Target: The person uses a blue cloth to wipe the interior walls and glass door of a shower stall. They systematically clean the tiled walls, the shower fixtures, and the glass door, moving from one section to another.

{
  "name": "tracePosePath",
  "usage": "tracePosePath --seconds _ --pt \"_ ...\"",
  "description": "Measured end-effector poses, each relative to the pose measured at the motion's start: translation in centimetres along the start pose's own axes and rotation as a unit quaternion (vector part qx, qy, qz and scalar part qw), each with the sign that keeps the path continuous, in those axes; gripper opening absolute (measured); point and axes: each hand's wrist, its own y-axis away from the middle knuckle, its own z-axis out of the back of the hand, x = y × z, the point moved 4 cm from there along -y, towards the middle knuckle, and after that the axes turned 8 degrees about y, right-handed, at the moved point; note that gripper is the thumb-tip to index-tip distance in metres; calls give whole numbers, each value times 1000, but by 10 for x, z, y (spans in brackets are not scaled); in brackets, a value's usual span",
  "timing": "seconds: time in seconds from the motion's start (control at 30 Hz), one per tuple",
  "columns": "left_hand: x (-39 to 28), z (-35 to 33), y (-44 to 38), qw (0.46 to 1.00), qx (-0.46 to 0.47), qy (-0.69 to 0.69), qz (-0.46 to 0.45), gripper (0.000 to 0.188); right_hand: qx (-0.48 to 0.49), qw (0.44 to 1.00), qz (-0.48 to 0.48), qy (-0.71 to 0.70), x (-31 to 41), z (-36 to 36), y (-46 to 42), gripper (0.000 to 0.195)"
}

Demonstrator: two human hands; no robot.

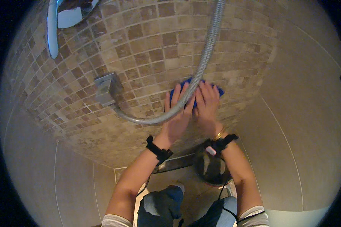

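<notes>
Both hands press a blue cloth (pixel 175 92) flat against the mosaic-tiled wall (pixel 147 68). My left hand (pixel 177 113) lies on its left part with fingers spread upward. On its right part rests my right hand (pixel 207 106), fingers also pointing up. A ribbed metal shower hose (pixel 206 54) passes in front of the cloth and my left hand, hiding part of both. The hose curves down to a square metal wall outlet (pixel 105 89) on the left. Whether the fingers grip the cloth or only press on it cannot be told.
A dark round bucket or bin (pixel 211 167) stands on the floor below my right wrist. At the upper left hangs a shiny metal fixture (pixel 52 34). Plain large-tiled walls (pixel 278 147) close in on both sides. Thin black cables hang by both arms.
</notes>
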Motion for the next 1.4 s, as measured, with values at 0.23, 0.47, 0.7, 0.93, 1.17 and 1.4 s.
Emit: tracePosePath --seconds 0.23,0.47,0.7,0.93,1.17,1.4 --pt "-1 25 -15 993 -73 96 5 39 -30 999 41 10 4 8 -24 41" --pt "32 -16 99 992 111 61 -15 44 134 969 177 111 39 -32 82 38" --pt "36 0 60 999 -7 43 14 45 135 988 78 13 41 -17 23 47" --pt "49 -5 84 995 97 9 -14 46 110 990 78 -27 53 -36 54 49" --pt "66 -6 171 988 149 -40 -22 52 203 955 210 53 93 -52 118 52" --pt "88 49 127 996 8 -71 46 53 148 966 212 -27 121 -25 22 55"
